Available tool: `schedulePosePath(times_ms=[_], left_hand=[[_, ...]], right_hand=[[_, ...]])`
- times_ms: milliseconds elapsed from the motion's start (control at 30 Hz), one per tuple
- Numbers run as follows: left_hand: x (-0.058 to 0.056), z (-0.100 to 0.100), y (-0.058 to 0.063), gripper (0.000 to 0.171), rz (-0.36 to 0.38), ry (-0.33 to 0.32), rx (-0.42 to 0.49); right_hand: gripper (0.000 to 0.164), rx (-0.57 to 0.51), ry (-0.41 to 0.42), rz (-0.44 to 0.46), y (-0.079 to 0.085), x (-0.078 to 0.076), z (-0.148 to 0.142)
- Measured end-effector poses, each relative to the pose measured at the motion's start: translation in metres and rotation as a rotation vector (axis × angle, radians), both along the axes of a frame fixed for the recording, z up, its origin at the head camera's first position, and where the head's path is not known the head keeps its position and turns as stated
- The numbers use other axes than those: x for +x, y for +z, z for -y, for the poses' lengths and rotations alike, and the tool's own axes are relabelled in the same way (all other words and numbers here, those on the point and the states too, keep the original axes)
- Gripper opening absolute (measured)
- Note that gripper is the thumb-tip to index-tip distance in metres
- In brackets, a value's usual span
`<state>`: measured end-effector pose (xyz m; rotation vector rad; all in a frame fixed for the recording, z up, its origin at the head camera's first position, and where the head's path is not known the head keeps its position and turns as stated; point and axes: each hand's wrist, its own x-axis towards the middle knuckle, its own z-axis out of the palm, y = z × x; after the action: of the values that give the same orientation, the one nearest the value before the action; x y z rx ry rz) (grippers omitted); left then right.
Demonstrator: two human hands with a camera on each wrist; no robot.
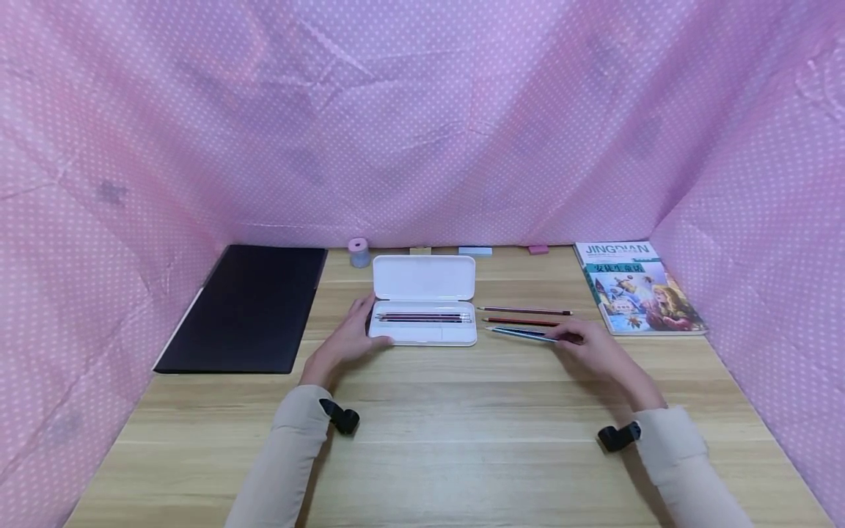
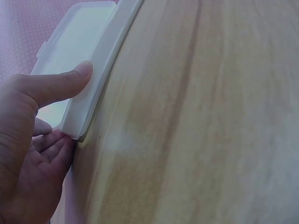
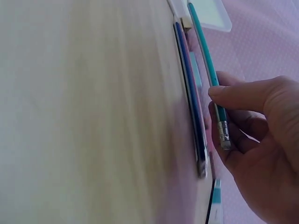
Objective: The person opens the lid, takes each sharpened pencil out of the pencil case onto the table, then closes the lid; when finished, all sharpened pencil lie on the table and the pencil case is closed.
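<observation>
An open white pencil case [image 1: 409, 334] lies on the table with its lid [image 1: 424, 279] tipped back. Several pencils [image 1: 422, 317] lie side by side in its rear compartment. My left hand [image 1: 350, 336] grips the case's left end, the thumb on the front wall in the left wrist view. To the right, my right hand [image 1: 590, 350] pinches a teal pencil [image 3: 208, 58] near its metal eraser end, tip pointing toward the case. Beneath it in the right wrist view lies a dark blue pencil [image 3: 189, 84]. A red pencil [image 1: 518, 321] and a dark maroon pencil [image 1: 524, 311] lie farther back.
At left lies a black folder [image 1: 244, 308]; at right, an illustrated book [image 1: 643, 293]. Along the back stand a pink and grey cylinder [image 1: 359, 253], a tan block [image 1: 420, 251], a light-blue and white block [image 1: 475, 251] and a pink block [image 1: 538, 249]. Pink dotted cloth [image 1: 422, 147] surrounds the table.
</observation>
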<state>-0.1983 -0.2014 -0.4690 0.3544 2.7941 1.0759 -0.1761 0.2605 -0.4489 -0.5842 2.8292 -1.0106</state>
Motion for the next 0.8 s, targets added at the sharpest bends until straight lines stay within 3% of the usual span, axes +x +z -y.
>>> schedulePosePath(times_ms=[233,800], left_hand=[[0.001,-0.001,0.001,0.103,-0.009,-0.001,-0.010],[0.002,-0.002,0.003,0.102,-0.007,0.001,0.001]], right_hand=[[0.021,0.016,0.022,-0.064,-0.006,0.003,-0.011],[0.021,0.022,0.007,-0.050,-0.013,0.003,-0.015]])
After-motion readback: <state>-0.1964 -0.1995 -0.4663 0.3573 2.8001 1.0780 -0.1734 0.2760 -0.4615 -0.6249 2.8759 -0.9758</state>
